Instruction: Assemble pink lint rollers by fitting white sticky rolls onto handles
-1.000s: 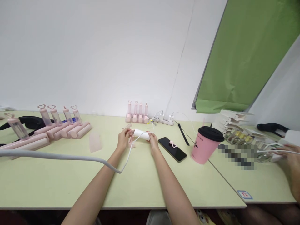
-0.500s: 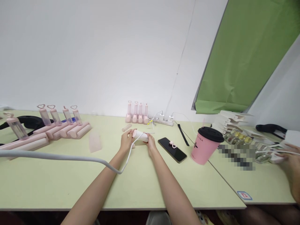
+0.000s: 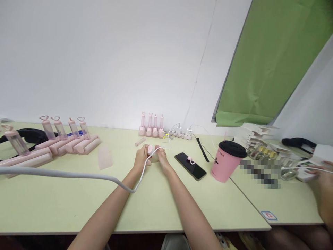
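A pink paper cup stood right of the phone, capped by a black lid that hid its contents; a straw rose behind it. On the left, five clear tubes with pink caps stood tilted at a row of pink roller-shaped bodies; whether they held anything could not be made out. One more clear tube lay on its side beyond the hands, and white boxes were stacked on the right.

The pink-ended cylinder was between the two hands, over the middle of the desk. Its round pink end faced the head camera, so its long axis ran away from the viewer, strongly foreshortened; the exact angle could not be told, with most of the body covered. The left hand had its fingers clamped on the cylinder. The right hand was just beside it, fingers bent, though blur and the white cable left their grip unclear. A pink heart-loop cap rested on the phone
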A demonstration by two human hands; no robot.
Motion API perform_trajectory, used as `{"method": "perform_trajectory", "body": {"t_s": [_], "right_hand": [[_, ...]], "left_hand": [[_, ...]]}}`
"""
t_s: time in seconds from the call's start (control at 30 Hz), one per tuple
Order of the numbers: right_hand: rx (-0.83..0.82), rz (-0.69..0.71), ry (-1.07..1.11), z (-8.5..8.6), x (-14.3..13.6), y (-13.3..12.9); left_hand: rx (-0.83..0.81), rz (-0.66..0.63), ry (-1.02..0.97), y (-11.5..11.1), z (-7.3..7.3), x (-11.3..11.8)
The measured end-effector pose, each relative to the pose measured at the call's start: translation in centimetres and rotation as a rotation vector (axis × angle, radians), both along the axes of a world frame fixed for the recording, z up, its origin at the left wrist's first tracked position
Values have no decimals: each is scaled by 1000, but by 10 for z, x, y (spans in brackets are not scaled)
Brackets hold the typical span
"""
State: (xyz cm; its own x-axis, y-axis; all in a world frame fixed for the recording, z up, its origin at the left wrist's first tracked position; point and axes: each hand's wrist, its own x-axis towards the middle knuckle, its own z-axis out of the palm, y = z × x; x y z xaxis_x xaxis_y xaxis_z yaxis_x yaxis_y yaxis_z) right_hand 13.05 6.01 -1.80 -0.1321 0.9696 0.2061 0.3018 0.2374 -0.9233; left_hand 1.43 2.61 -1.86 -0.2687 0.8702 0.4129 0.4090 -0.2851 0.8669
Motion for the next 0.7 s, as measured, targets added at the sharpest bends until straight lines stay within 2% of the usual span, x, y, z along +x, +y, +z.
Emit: {"method": "perform_trajectory", "body": {"t_s": [0.07,0.13,0.23,0.37,0.5,0.57,0.67,0.7], "right_hand": [[-13,19,-19,5,3,-4],[-25,53,-10,8,6,-7],[-42,85,-13,12,8,-9],[-9,68,-138,13,6,-10],[0,33,-111,10,4,-8],[-1,35,-55,8,4,-6],[-18,15,15,7,5,-3],[-16,-3,19,6,5,-2]], "left_hand": [[-19,-2,64,0,2,-4],[-45,-61,83,-1,5,-9],[-71,-163,27,-3,9,-14],[-76,-216,-76,-4,13,-13],[-126,-321,-149,2,10,-17],[-84,-283,-170,8,6,-24],[78,-54,-120,16,-5,-39],[87,-15,-86,17,-9,-43]]}}
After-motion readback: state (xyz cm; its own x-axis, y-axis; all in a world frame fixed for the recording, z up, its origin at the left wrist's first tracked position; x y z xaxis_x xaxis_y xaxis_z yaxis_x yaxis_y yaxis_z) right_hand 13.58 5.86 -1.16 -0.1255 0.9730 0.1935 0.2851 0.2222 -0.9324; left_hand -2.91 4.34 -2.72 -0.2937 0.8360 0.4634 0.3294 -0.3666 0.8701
